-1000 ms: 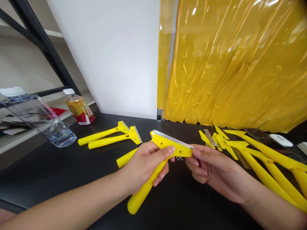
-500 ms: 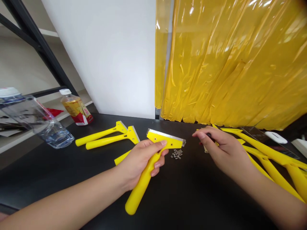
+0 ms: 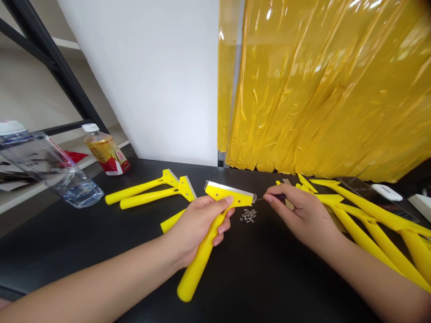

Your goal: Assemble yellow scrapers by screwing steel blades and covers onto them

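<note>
Black counter (image 3: 259, 278) beneath both hands. Yellow scraper (image 3: 209, 246) firmly grasped in left hand (image 3: 198, 226): handle's long axis slants down toward the wearer, head lies crosswise, left of right hand (image 3: 301, 211). Right hand, nearer the head's right end, pinches dark-handled tool (image 3: 280, 197), shaft pointing left; contact unclear. Small metal fasteners (image 3: 248, 216) lie between the hands.
</note>
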The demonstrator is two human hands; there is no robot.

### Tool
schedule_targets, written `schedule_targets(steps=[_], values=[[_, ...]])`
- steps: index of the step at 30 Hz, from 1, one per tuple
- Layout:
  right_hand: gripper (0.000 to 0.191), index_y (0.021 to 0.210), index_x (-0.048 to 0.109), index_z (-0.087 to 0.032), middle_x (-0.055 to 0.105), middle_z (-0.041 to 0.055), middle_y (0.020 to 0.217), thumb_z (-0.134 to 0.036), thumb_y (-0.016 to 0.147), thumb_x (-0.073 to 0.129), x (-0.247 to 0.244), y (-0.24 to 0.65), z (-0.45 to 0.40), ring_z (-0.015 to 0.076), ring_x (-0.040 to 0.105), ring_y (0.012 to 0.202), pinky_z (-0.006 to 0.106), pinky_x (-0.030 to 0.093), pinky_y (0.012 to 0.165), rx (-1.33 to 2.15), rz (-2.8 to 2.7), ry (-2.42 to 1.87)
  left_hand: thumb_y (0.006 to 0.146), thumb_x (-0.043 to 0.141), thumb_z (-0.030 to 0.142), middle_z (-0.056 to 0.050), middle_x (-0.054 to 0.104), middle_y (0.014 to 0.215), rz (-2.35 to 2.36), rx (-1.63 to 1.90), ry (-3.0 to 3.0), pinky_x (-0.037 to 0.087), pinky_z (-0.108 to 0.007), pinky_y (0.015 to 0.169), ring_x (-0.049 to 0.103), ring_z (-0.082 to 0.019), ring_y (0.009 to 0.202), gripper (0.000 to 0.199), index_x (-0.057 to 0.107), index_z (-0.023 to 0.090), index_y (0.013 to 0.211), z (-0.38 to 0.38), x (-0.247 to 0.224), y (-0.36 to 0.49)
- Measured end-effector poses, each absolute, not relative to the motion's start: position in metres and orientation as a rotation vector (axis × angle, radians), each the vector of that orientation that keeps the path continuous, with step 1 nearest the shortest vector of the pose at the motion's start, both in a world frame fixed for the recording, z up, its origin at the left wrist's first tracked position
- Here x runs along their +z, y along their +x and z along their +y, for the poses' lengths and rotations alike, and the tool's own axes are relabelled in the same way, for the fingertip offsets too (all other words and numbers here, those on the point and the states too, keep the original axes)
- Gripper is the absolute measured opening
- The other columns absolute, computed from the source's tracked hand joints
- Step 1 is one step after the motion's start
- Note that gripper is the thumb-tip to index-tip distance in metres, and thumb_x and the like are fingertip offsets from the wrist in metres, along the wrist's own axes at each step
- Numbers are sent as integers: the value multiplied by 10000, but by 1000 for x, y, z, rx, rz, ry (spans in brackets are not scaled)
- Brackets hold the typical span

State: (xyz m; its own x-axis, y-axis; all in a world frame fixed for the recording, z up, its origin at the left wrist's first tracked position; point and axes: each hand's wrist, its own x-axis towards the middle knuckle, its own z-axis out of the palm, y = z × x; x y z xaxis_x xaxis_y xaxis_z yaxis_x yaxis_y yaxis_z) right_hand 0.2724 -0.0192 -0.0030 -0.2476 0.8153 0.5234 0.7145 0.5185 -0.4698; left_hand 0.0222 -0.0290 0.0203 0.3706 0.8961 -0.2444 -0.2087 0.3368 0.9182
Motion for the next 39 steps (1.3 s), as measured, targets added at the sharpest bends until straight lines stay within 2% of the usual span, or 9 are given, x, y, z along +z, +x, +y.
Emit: schedule_targets(steps=[5, 23, 30, 36, 39], values=[[149, 1033, 665, -259, 748, 41, 950, -370, 1036, 566, -11, 271, -15, 216, 694, 852, 360, 518, 789, 156, -2057, -1216, 943, 698, 400, 44, 525, 605, 911, 862, 941, 342, -173, 388, 399, -62, 439, 294, 563, 173, 814, -29, 19, 22], [118, 1047, 654, -258, 748, 44, 983, -328, 1047, 559, -11, 272, -13, 215, 694, 911, 366, 520, 859, 130, -2144, -1142, 955, 684, 360, 18, 561, 734, 875, 879, 937, 336, -166, 379, 409, -54, 482, 255, 579, 160, 836, -28, 18, 22], [120, 1042, 651, -260, 737, 48, 966, -341, 1046, 561, -7, 276, -15, 221, 686, 874, 386, 514, 857, 89, -2141, -1153, 958, 681, 381, 23, 548, 705, 886, 867, 939, 345, -164, 387, 415, -52, 476, 284, 585, 156, 813, -28, 17, 21], [138, 1011, 660, -255, 752, 36, 932, -361, 1033, 574, 2, 279, -21, 218, 707, 850, 376, 508, 840, -9, -2053, -1213, 951, 682, 375, 35, 536, 646, 900, 844, 907, 340, -171, 377, 404, -52, 434, 267, 582, 166, 818, -28, 17, 22], [149, 983, 669, -253, 762, 24, 898, -358, 1030, 574, 5, 279, -21, 203, 709, 791, 351, 513, 767, -40, -2029, -1235, 954, 682, 359, 33, 541, 661, 897, 841, 893, 338, -168, 379, 419, -54, 447, 252, 582, 166, 826, -28, 16, 21]])
